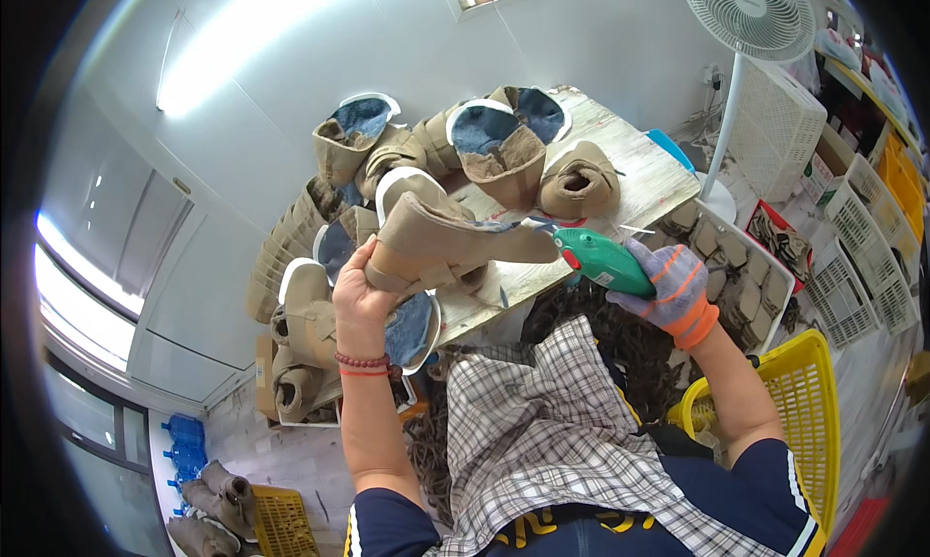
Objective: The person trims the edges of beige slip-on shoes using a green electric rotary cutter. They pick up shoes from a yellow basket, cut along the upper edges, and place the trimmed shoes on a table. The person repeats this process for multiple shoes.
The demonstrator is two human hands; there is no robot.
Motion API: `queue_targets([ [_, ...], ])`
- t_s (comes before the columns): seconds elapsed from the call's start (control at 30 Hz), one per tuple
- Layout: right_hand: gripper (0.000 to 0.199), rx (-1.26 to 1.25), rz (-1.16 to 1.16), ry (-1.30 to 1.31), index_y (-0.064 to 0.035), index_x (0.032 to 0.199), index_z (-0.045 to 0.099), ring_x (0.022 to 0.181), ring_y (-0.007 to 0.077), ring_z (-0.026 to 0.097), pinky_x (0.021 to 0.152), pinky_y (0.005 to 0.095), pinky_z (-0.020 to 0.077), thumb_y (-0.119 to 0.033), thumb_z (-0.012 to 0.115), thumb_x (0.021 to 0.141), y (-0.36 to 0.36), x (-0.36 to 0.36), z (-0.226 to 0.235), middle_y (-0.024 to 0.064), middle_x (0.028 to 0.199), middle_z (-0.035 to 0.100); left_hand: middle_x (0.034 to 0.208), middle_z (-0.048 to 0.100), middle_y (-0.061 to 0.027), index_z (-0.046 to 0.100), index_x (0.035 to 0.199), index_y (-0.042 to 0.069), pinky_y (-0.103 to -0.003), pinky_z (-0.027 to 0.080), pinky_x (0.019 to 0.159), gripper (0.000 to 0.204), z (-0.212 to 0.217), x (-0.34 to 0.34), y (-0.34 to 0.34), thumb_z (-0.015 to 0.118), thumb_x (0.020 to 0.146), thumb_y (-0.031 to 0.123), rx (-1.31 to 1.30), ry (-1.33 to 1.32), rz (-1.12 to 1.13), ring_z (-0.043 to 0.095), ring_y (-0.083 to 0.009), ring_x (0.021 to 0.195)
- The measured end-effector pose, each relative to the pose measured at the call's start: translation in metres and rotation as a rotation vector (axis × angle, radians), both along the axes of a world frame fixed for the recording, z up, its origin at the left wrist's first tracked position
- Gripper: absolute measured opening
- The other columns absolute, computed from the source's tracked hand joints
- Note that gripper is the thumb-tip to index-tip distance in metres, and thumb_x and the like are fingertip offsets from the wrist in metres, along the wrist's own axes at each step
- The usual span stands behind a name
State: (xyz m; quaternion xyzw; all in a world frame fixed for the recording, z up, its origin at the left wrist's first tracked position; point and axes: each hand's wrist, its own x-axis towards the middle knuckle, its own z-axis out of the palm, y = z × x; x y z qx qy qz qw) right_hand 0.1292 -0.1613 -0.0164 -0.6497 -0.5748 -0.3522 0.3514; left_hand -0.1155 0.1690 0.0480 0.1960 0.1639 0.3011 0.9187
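Observation:
My bare left hand [360, 293] grips a tan boot upper [426, 247] with a strap across it, held up in front of me. The boot's shaft points right, and a little blue lining shows along its upper edge. In my gloved right hand [673, 291] is a green handheld power cutter [605, 263] with a red button. The cutter's front end is at the edge of the boot's shaft; whether its blade touches the material is too small to tell. Behind the boot, more tan boots [579, 181] with blue fleece lining stand on a worn worktable [639, 174].
Right of the table, a bin [765, 317] contains tan pieces. A yellow basket [809, 402] stands by my right elbow, and dark scraps [639, 354] heap below the table. A standing fan [748, 19] is at the back right. More boots [208, 509] lie lower left beside a yellow crate [283, 523].

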Motion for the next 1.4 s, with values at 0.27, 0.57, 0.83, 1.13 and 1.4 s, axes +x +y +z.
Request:
queue_targets([
  [0.27,0.068,-0.127,0.071,-0.009,-0.0041,0.112,0.061,0.058,0.0232,0.056,0.053,0.0354,0.0442,-0.043,0.081,0.060,-0.003,-0.014,0.004,0.0043,0.066,0.057,0.121,0.055,-0.0217,0.048,0.120,-0.005,-0.053,0.043,0.098,0.028,-0.012,-0.006,-0.011,0.041,0.097,0.011,-0.039,0.084,-0.036,0.055,-0.0353,0.112],
  [0.57,0.061,-0.082,0.133,0.178,-0.0043,0.104,0.066,0.058,0.0263,0.059,0.055,0.0345,0.0478,-0.044,0.082,0.060,0.004,-0.037,-0.003,0.0092,0.070,0.062,0.125,0.055,-0.0172,0.049,0.123,-0.003,-0.049,0.042,0.100,0.031,-0.021,-0.002,-0.056,0.047,0.096,0.011,0.098,-0.018,-0.026,0.053,-0.0304,0.116],
  [0.83,0.059,-0.163,0.286,0.627,-0.0009,0.106,0.065,0.071,0.0287,0.066,0.065,0.0337,0.0523,-0.037,0.082,0.063,0.010,-0.059,0.002,0.0175,0.084,0.067,0.129,0.053,-0.0113,0.048,0.129,0.002,-0.042,0.042,0.101,0.035,-0.027,-0.003,-0.093,0.050,0.095,0.008,0.341,-0.139,0.054,0.052,-0.0249,0.118],
  [1.13,0.054,-0.138,0.479,1.194,0.0009,0.115,0.060,0.071,0.0082,0.061,0.065,0.0240,0.0505,-0.027,0.080,0.073,0.018,-0.077,0.002,0.0078,0.086,0.069,0.126,0.055,-0.0107,0.047,0.129,0.001,-0.040,0.042,0.100,0.038,-0.049,-0.001,-0.110,0.055,0.092,0.006,0.760,-0.024,0.198,0.053,-0.0237,0.116],
  [1.4,0.049,-0.141,0.490,1.384,0.0015,0.115,0.059,0.075,0.0047,0.057,0.066,0.0210,0.0480,-0.026,0.077,0.078,0.026,-0.078,0.004,0.0032,0.087,0.066,0.099,0.068,-0.0069,0.066,0.100,0.000,-0.030,0.049,0.081,0.015,-0.071,-0.006,-0.110,0.066,0.086,0.006,1.287,0.419,0.268,0.063,-0.0176,0.090],
])
